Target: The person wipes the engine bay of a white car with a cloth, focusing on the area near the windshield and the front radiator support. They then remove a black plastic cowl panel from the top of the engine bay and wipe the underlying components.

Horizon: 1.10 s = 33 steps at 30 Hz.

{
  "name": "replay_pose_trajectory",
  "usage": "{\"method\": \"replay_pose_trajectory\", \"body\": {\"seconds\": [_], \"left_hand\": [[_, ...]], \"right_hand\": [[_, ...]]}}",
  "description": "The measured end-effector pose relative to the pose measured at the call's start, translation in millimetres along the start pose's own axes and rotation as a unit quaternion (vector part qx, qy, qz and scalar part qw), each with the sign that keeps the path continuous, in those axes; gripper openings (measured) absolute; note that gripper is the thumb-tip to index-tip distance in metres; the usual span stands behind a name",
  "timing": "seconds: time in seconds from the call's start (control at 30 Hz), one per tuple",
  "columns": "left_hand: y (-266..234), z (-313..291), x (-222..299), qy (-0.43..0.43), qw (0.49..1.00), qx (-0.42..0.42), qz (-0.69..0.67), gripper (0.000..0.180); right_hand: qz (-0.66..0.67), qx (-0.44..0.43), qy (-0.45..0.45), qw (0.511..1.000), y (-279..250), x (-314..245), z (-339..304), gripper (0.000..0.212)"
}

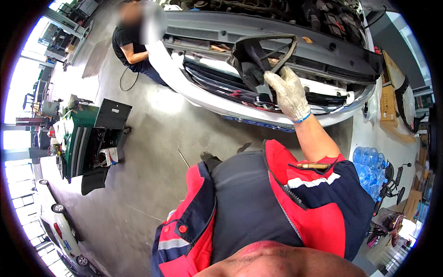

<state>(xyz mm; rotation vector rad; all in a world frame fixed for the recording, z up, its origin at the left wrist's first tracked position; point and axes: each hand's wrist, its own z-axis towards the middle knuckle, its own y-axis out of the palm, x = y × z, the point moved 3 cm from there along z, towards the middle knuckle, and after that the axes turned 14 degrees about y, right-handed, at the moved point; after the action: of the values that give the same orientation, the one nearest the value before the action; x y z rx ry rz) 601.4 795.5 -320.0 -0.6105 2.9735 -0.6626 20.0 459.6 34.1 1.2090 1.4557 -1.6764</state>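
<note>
Your head camera, the left fisheye of two, sits in front of the car (pixel 277 24) and looks down toward it, taking in the floor (pixel 143 152) beside it; your jacket (pixel 323 226) is nearer the lens than the car.

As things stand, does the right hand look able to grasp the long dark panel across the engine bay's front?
Probably not straight away: the gloved right hand appears to grip a black hollow part, which lies partly between it and the long dark panel. The panel looks within reach.
</note>
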Motion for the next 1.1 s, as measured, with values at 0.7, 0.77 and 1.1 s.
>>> {"method": "replay_pose_trajectory", "body": {"seconds": [0.7, 0.77, 1.1], "left_hand": [[-645.0, -89.2, 351.2, 0.656, 0.719, 0.210, -0.095, 0.071], [-674.6, -89.1, 369.3, 0.671, 0.704, 0.207, -0.101, 0.078], [-850.0, 19.6, 472.9, 0.641, 0.616, -0.035, -0.457, 0.043]], "right_hand": [[0.159, -0.058, 0.024, 0.985, 200.5, -155.6, 193.5, 0.034], [0.097, -0.088, 0.084, 0.988, 213.4, -172.4, 225.7, 0.039], [0.109, -0.135, 0.155, 0.973, 294.5, -232.5, 382.0, 0.055]]}}
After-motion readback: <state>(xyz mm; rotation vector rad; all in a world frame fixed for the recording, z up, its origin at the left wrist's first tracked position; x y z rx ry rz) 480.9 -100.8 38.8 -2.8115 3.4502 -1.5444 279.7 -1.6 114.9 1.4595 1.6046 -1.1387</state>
